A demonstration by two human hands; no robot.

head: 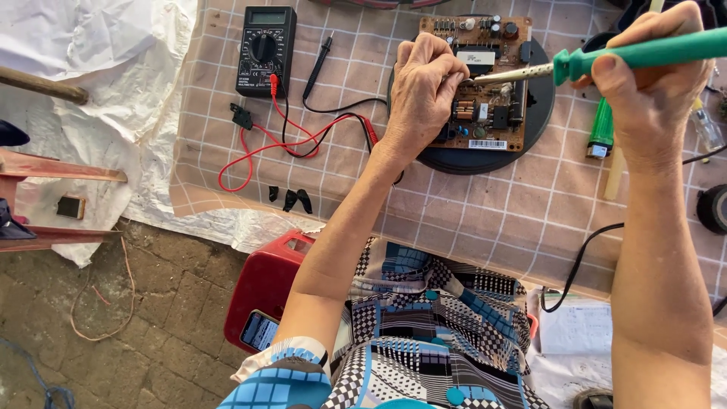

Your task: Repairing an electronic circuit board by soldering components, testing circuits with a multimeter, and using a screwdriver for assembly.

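**Soldering iron on the board**

Green-handled soldering iron (606, 60) w/ a long metal tip – it's held in the right hand (651, 91), fingers wrapped tight round the green handle. The metal tip points left and meets the brown circuit board (485, 83) right by the left hand's fingertips.

Left hand (420, 91) is bent over the board, fingers pinched together at the iron's tip. Can't tell if sth thin is held in the pinch – too small to see.

The board lies on a round black disc (534, 144), and the disc sits on a pinkish checked tablecloth (469, 220).

Left of the board there's a black multimeter (265, 49) w/ a dial. Its red wire (257, 151) and black wire (333, 106) curl over the cloth, and a black probe (318, 64) lies just beside the meter. A green lighter (602, 129) lies near the right hand, under it. Three small black bits (290, 198) sit near the cloth's front edge.

Lower down – a red plastic stool (265, 291) w/ a phone (259, 331) on it, over a brick floor (113, 341).
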